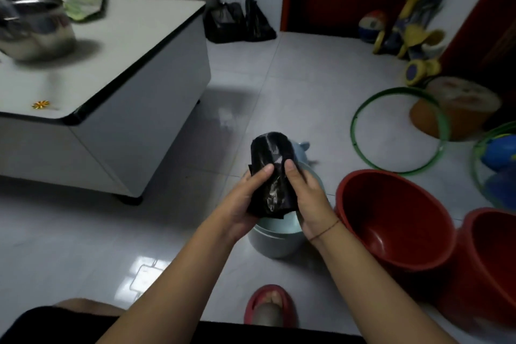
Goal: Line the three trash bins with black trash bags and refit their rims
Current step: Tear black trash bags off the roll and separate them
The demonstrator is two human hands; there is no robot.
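**Both hands grip a roll of black bags above the pale bin**

Both thumbs press flat on the front of a tight roll of glossy black plastic trash bags, and the other fingers curl round behind it. The left hand holds the roll's lower left side. The right hand clasps its right side, with a thin red string round that wrist. The roll stands nearly upright between the palms, with a loose flap of film at its lower end.

Directly under the hands stands a pale blue-green round plastic trash bin on the grey tiled floor, its mouth bare. A pale blue plastic piece shows on the floor just behind the roll; what it is cannot be told.

Just to the right of the pale bin stands a red round plastic bin, unlined, and touching its far right side a second red bin, cut off by the frame edge. Beyond them a thin green plastic ring lies flat on the tiles, with another green ring at the right edge.

A foot in a red slipper rests near the pale bin. To the left is a low white table with a black edge, which bears a blurred steel pot. Filled black bags slump against the far wall.
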